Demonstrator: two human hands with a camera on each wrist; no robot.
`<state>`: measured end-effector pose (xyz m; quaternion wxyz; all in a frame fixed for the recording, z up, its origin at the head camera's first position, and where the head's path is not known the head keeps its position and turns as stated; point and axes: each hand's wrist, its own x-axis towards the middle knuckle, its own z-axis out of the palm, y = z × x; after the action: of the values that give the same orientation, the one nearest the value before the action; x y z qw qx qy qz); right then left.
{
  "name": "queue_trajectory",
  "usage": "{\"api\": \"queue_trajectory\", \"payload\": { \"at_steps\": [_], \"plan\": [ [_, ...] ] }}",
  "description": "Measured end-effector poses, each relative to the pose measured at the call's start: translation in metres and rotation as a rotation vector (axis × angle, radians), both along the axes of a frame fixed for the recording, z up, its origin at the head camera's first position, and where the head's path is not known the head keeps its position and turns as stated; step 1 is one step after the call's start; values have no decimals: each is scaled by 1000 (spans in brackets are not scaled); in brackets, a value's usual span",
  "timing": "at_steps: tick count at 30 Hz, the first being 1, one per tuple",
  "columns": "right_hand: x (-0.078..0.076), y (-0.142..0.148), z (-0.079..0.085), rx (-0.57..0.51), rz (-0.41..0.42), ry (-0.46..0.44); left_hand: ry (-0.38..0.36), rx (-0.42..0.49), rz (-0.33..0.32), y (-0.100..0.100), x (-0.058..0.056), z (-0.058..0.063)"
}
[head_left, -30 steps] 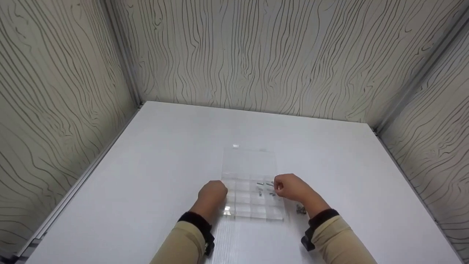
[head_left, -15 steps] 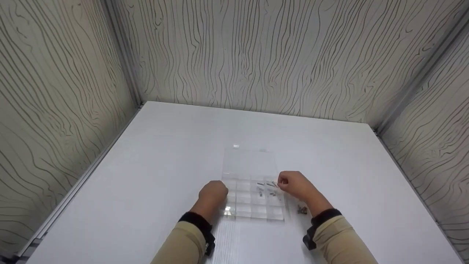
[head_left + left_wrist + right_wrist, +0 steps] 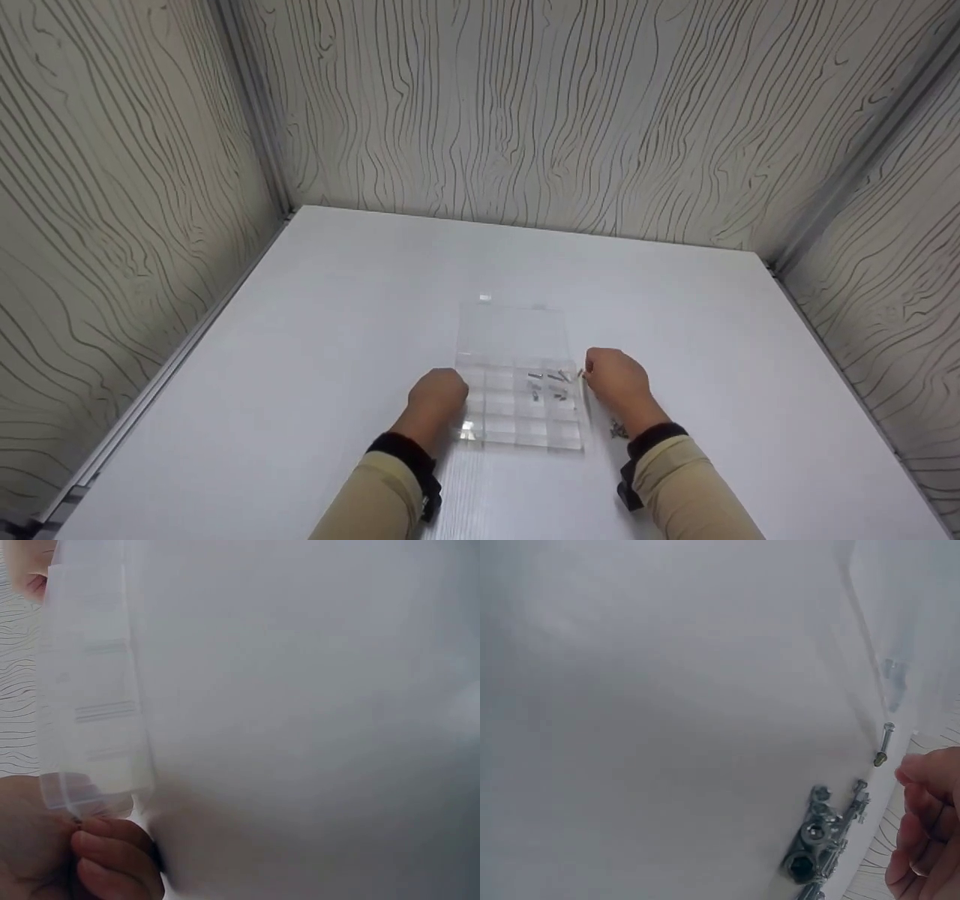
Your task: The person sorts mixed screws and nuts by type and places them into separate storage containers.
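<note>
A clear, divided plastic box [image 3: 499, 405] sits between the two hands, with its lid [image 3: 514, 330] laid back on the far side, beyond both of them. The left hand [image 3: 439, 394] grips the box by the edge on its right, thumb and curled fingers pinching the plastic near a corner in the left wrist view. The right hand [image 3: 616, 379] is just off the opposite edge, its fingers loosely bent. Just beside its fingertips and apart from them is a single screw [image 3: 885, 739], silvery with a yellowish end, close to the box wall; whether it rests on anything is hard to tell. To the left of the right hand, inside the compartments on that side, lie a few small metal pieces [image 3: 556, 377], slender ones in the far row and shorter ones a row nearer; the glare and small scale blur their exact shapes. Nearer the body than the right hand's fingers, outside the box and partly behind the wrist, is a heap of metal hardware [image 3: 817, 832], several pieces showing round, hollow ends. Beneath both hands spreads the white desk [image 3: 360, 300]. Behind each hand come a black wristband [image 3: 401, 452] and a beige sleeve [image 3: 371, 499]. Well beyond the hands rises a pale wall [image 3: 487, 112] with dark wood-grain lines.
</note>
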<state>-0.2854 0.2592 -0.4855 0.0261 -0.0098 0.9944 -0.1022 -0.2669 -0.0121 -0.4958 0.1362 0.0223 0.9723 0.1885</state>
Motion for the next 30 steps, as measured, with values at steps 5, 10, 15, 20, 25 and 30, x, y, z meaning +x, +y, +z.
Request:
{"api": "queue_trajectory", "payload": {
  "at_steps": [5, 10, 15, 20, 25, 30],
  "plan": [
    [-1, -2, -10, 101, 18, 2, -2, 21, 15, 0, 2, 1],
    [-1, -2, -15, 154, 41, 0, 22, 59, 31, 0, 5, 2],
    [1, -2, -16, 161, 57, -11, 23, 63, 37, 0, 6, 1],
    [0, -2, -15, 165, 63, -20, 27, 47, 11, 0, 5, 1],
    [0, 1, -8, 161, 82, -13, 27, 41, 10, 1, 5, 3],
    [-1, -1, 5, 108, 87, -2, 16, 65, 58, 1, 3, 4]
  ]
}}
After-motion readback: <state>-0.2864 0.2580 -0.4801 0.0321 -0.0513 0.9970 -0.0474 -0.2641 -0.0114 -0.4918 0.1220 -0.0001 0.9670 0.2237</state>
